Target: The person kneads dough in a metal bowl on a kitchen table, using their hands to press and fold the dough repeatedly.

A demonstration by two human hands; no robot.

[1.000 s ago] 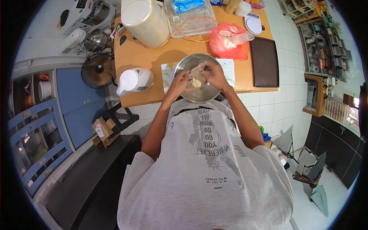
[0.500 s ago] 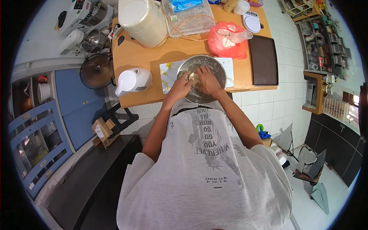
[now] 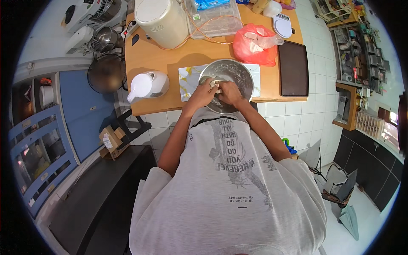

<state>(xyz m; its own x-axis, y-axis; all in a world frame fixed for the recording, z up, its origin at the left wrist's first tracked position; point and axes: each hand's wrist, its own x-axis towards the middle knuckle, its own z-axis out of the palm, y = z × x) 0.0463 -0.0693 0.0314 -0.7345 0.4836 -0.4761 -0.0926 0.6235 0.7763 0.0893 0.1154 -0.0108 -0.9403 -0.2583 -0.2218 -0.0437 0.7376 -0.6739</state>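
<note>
Worktop [image 3: 270,80], wood-topped, near edge running just in front of the wearer. Cream lidded appliance [image 3: 163,27] stands tall toward the far left corner. Right of it, nearer the far edge: clear plastic box [image 3: 222,29], blue packet [image 3: 211,4] lying on top. Patterned mat [image 3: 187,83], white with yellow, flat along the middle of the near edge.

Steel bowl [image 3: 243,74] over the mat, its near rim reaching out past the worktop's near edge; pale smears on the inner wall. Dark rectangular tray [image 3: 293,70] flat along the right edge, down to the near right corner. Red plastic bag [image 3: 259,53] just left of the tray, pale contents showing at its open top. White jug [image 3: 148,85] by the near left corner, spout toward the left edge. White scale [image 3: 282,26] near the far right corner, beyond the tray.

Left hand [image 3: 202,95] and right hand [image 3: 230,92] both inside the bowl's outline, close together. Left: fingers bent, thumb closed in, gripping a pale lump [image 3: 215,83]. Right: fingers curled over, closed on the lump's other side. Lump sits at the bowl's left half, partly hidden by fingers.
</note>
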